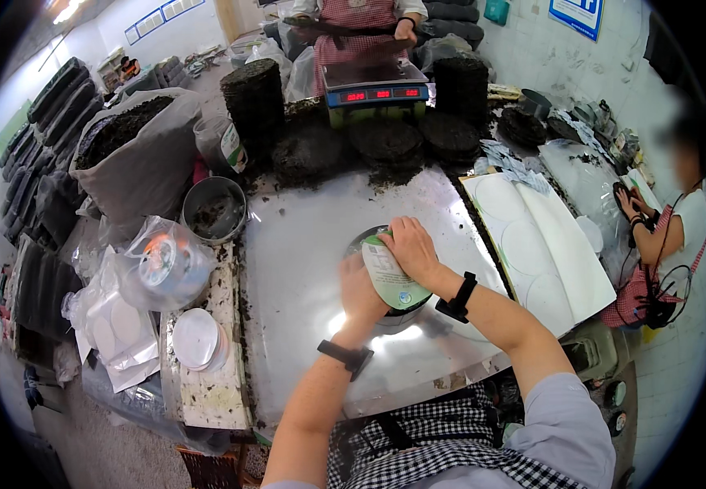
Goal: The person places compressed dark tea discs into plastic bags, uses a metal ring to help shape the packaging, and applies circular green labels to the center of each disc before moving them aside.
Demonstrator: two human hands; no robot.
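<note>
Both hands are down on a round dark cake mid-surface — left hand (361, 287) cupping its near edge, right hand (411, 248) pressing a green-and-white paper label (391, 277) onto the cake (373, 238). The shiny metal surface (304, 244) is crumb-dusted — further back, stacked dark cakes (385, 140) and a digital scale (376, 84).

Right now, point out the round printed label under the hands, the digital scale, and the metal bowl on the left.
round printed label (392, 279), head view, on its bare middle between the two hands.
digital scale (376, 94), head view, on its front display panel.
metal bowl (215, 210), head view, on its dark inside.
</note>
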